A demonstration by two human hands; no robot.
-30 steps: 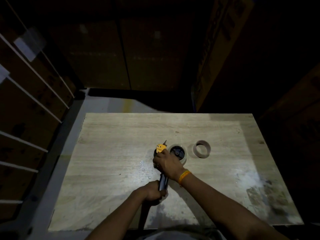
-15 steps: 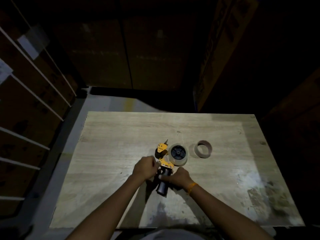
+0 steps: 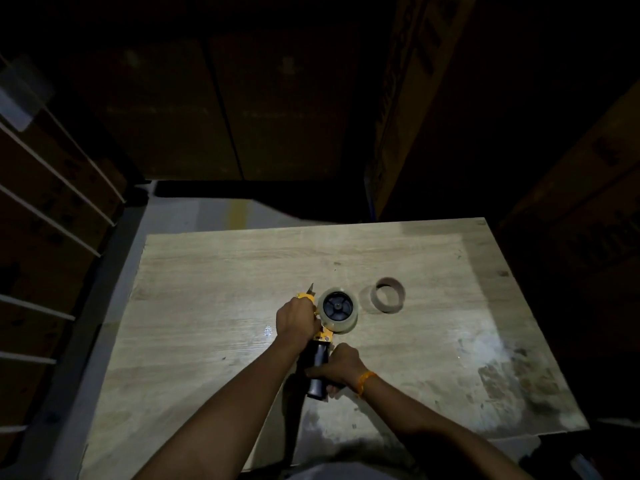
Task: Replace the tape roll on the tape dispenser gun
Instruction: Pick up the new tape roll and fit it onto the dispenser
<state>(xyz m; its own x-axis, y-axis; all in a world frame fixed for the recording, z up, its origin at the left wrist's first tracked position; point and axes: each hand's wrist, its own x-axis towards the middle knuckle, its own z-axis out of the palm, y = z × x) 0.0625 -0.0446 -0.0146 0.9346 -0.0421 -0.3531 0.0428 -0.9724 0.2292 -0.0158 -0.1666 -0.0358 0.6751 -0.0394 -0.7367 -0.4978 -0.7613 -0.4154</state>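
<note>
Tape gun (image 3: 320,336) lies flat near the middle of the wooden table (image 3: 214,306), new tape roll (image 3: 337,310) already seated on its hub. Empty cardboard core (image 3: 388,294) stands just beside it to the right, apart from the gun.

Right hand (image 3: 337,365) is wrapped closed around the black handle. Left hand (image 3: 296,318) is curled over the yellow front end by the blade; we cannot tell whether its fingers pinch a tape end, since the light is poor and the hand hides it.

Step in hand, as we judge it: threading the tape through the front. We should keep the handle pinned to the board, draw the free end sticky side down, and keep fingers off the toothed blade, which points away from us.

Room: open board to the left and beyond; the near edge is close under the forearms; the core limits any sweep to the right.
</note>
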